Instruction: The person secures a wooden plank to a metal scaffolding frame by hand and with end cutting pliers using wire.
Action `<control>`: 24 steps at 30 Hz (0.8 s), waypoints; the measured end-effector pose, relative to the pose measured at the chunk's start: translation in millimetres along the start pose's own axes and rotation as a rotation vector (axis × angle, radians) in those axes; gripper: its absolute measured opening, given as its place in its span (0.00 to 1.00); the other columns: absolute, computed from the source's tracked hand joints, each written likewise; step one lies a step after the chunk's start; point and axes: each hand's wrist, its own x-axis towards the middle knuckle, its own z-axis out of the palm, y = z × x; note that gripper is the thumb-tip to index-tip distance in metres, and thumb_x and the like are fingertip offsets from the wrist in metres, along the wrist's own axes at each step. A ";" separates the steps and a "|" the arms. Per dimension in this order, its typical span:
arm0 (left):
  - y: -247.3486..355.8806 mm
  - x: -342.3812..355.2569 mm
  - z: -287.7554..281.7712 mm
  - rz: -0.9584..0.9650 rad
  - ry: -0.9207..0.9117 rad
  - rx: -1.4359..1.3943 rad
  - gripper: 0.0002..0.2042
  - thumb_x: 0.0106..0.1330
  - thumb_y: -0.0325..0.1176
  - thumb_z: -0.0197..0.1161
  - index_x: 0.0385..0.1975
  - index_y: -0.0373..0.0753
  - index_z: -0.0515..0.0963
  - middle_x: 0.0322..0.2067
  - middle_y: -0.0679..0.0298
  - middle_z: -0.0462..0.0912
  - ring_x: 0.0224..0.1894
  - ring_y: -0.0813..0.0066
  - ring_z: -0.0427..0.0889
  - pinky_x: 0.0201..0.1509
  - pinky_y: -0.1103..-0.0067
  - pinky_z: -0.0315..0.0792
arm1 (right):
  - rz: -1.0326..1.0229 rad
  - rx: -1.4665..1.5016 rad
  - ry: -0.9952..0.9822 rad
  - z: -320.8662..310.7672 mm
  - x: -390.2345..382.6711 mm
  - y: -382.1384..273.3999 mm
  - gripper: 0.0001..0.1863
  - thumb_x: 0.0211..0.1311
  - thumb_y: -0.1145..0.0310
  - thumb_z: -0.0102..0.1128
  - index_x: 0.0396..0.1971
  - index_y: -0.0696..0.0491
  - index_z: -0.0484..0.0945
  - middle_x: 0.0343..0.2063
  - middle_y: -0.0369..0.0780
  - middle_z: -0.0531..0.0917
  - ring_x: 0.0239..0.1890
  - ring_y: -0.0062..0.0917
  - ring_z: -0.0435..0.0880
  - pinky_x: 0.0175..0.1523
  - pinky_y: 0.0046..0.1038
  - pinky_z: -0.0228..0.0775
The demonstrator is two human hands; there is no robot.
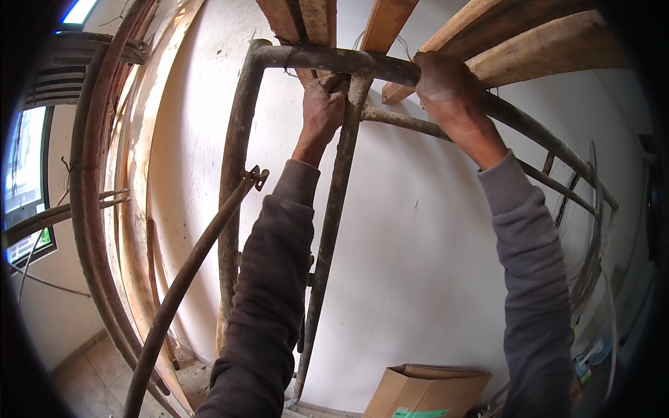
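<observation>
A rusty metal scaffold frame point(327, 56) stands before me, with wooden beams point(383, 24) across its top. My left hand point(323, 104) is raised just under the top tube, beside an inner upright, fingers closed at the end of a plank; what it holds is hidden. My right hand point(449, 97) grips the top tube farther right, near more beams. A loose-looking diagonal brace point(188, 279) with a flat end fitting crosses the left upright, left of my left forearm.
Curved-looking tubes point(90, 209) and long pale boards point(139, 244) line the left, near a window point(24, 160). A white wall point(411, 265) is behind the frame. A cardboard box point(425, 390) sits at the bottom. Cables point(592, 272) hang at the right.
</observation>
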 end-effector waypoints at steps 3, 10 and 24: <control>1.1 0.8 -2.6 -0.030 -0.006 0.021 0.12 0.67 0.26 0.53 0.43 0.31 0.83 0.27 0.63 0.83 0.23 0.79 0.76 0.28 0.80 0.72 | 0.027 0.136 -0.008 13.0 3.3 -11.1 0.08 0.59 0.71 0.56 0.34 0.59 0.81 0.30 0.51 0.85 0.35 0.45 0.87 0.43 0.41 0.80; 13.5 -4.5 -11.2 -0.205 -0.121 -0.147 0.13 0.70 0.25 0.53 0.48 0.33 0.82 0.28 0.69 0.81 0.22 0.87 0.73 0.23 0.85 0.68 | 0.048 0.264 0.115 26.6 -3.3 -14.9 0.10 0.57 0.74 0.54 0.35 0.59 0.83 0.32 0.51 0.86 0.40 0.45 0.86 0.48 0.41 0.78; -24.3 7.1 -6.2 -0.337 -0.400 -0.470 0.13 0.70 0.26 0.55 0.51 0.31 0.77 0.36 0.57 0.84 0.34 0.71 0.84 0.39 0.74 0.83 | 0.158 0.470 0.000 18.0 13.1 6.4 0.10 0.55 0.72 0.56 0.32 0.59 0.83 0.25 0.49 0.85 0.34 0.44 0.87 0.47 0.40 0.78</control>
